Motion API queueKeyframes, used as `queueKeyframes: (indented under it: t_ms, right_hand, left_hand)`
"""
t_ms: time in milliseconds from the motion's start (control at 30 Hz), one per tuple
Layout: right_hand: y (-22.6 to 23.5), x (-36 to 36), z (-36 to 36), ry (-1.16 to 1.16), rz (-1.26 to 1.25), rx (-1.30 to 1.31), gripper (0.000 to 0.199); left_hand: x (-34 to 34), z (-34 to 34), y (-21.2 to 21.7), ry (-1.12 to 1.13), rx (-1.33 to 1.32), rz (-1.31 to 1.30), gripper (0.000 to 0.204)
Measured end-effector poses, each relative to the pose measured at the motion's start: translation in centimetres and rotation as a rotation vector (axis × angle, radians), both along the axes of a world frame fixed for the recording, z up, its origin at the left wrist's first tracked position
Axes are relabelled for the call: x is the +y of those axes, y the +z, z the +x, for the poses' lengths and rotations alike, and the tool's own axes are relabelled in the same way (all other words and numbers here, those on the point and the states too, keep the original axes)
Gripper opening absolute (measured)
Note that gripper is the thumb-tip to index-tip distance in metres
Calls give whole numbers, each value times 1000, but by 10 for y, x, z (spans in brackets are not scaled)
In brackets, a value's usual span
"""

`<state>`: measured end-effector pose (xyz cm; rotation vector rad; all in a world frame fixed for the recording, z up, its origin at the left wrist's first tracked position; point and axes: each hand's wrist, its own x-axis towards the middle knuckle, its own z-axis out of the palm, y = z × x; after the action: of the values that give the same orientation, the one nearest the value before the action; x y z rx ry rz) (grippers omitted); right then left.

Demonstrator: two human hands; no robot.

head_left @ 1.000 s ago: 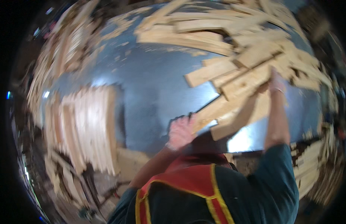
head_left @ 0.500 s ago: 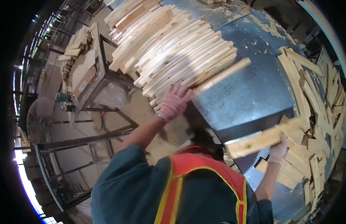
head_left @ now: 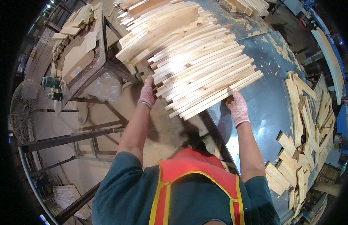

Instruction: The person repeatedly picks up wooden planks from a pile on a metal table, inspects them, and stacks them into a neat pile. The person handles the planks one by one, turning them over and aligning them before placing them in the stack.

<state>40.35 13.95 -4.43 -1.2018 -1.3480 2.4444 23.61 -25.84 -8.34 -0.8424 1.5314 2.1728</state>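
A long row of pale wooden strips [head_left: 204, 71] lies side by side on the metal tabletop, their left ends uneven and jutting past the table's edge. My left hand [head_left: 147, 94], in a pink-and-white knit glove, is against those left ends with its fingers stretched out. At the near side of the row, my right hand [head_left: 238, 108], gloved alike, has bent fingers on the edge of the nearest wooden strip [head_left: 222, 96]. Part of its grip is hidden from above.
Loose offcuts and boards [head_left: 299, 150] are heaped along the right side of the metal table [head_left: 256, 123]. More wood is stacked at the far end [head_left: 249, 6]. To the left stand a side table with cardboard [head_left: 78, 62], a wire fan [head_left: 26, 108] and a metal frame [head_left: 72, 138].
The board my right hand carried over the table's right side is now at the row's near edge. Both hands have moved: the left to the strip ends, the right forward and leftward.
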Motion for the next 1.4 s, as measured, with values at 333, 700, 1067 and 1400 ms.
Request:
queueKeyframes:
  t_ms: [333,700,1067,1400]
  right_hand:
    - [-38,42,21,26,-45,-49,55]
    - [0,50,14,218,103,-80,73]
    - [-18,-11,-24,-184,319,4,90]
    - [35,-33,-30,-111,1399,-656,94]
  left_hand:
    - [38,31,14,-152,-92,15,90]
    - [27,-64,188,-959,-114,105,80]
    - [95,-93,220,-1421,345,-706,61]
    - [-17,-189,140,-1106,955,-1337,40]
